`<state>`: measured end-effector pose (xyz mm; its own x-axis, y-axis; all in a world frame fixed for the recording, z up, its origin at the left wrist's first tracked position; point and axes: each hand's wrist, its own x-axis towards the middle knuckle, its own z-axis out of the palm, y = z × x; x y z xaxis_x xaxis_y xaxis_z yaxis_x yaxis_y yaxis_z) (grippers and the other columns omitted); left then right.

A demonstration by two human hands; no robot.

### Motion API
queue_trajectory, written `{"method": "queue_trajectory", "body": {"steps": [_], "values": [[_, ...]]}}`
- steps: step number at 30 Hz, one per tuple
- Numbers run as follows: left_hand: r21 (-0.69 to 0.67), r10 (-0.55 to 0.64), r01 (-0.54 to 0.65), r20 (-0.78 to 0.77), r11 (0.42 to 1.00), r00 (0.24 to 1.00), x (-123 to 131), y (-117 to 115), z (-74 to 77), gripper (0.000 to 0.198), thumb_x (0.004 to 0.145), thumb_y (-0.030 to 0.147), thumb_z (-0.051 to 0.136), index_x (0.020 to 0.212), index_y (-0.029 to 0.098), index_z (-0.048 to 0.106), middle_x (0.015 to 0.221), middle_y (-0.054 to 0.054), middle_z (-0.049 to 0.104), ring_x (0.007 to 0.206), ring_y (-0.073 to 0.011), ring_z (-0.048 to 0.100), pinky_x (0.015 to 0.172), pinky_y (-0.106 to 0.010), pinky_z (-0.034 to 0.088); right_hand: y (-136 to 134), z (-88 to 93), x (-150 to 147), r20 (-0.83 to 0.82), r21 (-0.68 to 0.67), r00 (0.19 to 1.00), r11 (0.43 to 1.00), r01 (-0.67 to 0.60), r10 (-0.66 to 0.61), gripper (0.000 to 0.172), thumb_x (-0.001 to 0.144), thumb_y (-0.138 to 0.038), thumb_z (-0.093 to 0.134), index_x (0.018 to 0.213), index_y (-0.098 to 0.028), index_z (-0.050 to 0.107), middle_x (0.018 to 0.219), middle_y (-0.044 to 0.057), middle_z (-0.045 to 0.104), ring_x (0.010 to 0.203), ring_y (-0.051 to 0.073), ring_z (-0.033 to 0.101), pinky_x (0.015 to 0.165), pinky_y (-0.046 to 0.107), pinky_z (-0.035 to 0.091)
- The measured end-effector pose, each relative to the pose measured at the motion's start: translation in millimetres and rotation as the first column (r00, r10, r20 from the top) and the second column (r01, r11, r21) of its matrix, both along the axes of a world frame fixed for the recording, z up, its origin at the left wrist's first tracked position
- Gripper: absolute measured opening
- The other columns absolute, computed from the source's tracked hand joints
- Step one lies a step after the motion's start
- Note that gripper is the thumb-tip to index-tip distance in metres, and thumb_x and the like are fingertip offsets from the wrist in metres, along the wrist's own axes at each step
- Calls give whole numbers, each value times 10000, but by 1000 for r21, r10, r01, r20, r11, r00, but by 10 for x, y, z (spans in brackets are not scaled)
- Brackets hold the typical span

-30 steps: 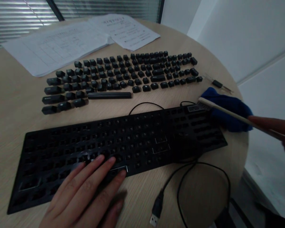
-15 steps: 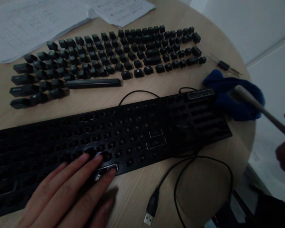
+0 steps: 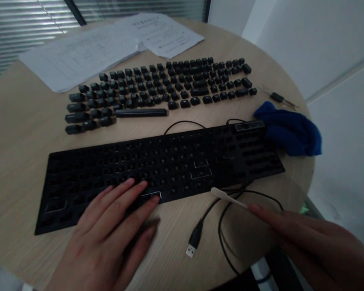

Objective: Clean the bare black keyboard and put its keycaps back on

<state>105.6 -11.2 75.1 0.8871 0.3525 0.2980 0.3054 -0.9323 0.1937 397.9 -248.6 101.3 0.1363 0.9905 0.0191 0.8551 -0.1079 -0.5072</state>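
Note:
A black keyboard base (image 3: 182, 194) with its keycaps off lies across the table, bare switch sockets showing. My left hand (image 3: 109, 234) rests on its lower left part, fingers stretched out over the sockets and the wire bar of the spacebar slot. In my right hand (image 3: 309, 238) is a pale toothbrush (image 3: 227, 197), its head pointing left beside the keyboard's front edge; the bristles are hidden underneath. Behind the base, removed keycaps (image 3: 200, 91) stand in rows, with the long spacebar (image 3: 141, 112) at the front.
A blue cloth (image 3: 294, 129) lies by the keyboard's right end, with a small wire keycap puller (image 3: 277, 97) behind it. The cable with a USB plug (image 3: 194, 238) loops in front of the keyboard. Printed papers (image 3: 170, 36) cover the back of the round wooden table (image 3: 24, 133).
My right hand has brought the toothbrush from above the blue cloth down and left to the keyboard's front edge. My left hand stays on the keyboard. The view has shifted and pulled back.

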Motion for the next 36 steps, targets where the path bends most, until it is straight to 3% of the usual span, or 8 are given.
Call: {"method": "queue_trajectory", "body": {"steps": [7,10,13,18,23,27,31,36], "values": [[33,7,-7,-17,999,1000,-8,-8,6,450,953,292,616,1400,245,616,1514,-85,581,1420,-327,528,1223,-523,421,197,21,-144,86,44,993,995,-86,82,724,942,-82,420,1617,-340,385,1114,25,804,797,181,800,582,214,653],[36,11,-10,-20,999,1000,-9,-12,13,448,954,287,618,1400,251,614,1509,-84,585,1414,-322,535,1216,-524,431,252,61,-124,118,46,992,997,-60,54,655,962,-101,415,1582,-310,442,1126,37,802,821,190,801,603,230,658],[40,-6,6,-8,999,1000,1,-20,25,426,958,263,612,1384,237,621,1501,-88,588,1420,-310,528,1226,-507,417,338,141,119,204,59,978,996,-62,48,500,1020,-198,448,1501,-300,541,1150,41,798,842,210,801,630,267,662],[39,-13,13,1,999,1000,-4,-19,17,421,956,266,620,1374,214,627,1519,-100,568,1445,-314,499,1251,-506,375,761,346,617,242,17,924,951,-308,295,398,1081,-274,413,1397,-301,655,1022,25,803,772,164,775,616,246,603],[18,3,-3,9,1000,1000,-37,-16,-30,445,956,266,628,1400,231,611,1545,-76,551,1475,-286,469,1293,-472,305,1077,351,677,238,-106,864,897,-430,443,443,1071,-217,420,1428,-353,644,869,-6,753,650,122,690,565,242,494],[-1,20,-20,-8,1000,1000,-45,-22,-44,446,960,263,628,1405,259,611,1573,-51,530,1483,-268,465,1299,-450,295,1077,269,699,300,-94,848,898,-430,437,497,1032,-168,391,1411,-347,657,790,-13,714,607,131,649,544,262,438],[-12,18,-18,9,1000,1000,-38,-23,-48,422,965,269,616,1387,262,624,1572,-47,532,1480,-268,469,1302,-455,292,973,311,853,344,-131,800,869,-477,491,539,972,-123,423,1430,-319,627,834,-11,738,586,137,665,503,260,451],[-24,23,-23,22,999,999,-47,-30,-66,425,954,255,625,1379,265,630,1584,-48,522,1467,-276,486,1298,-459,301,921,352,938,316,-98,831,887,-452,458,598,934,-102,434,1463,-337,582,828,-18,746,554,159,675,441,279,446]]}}
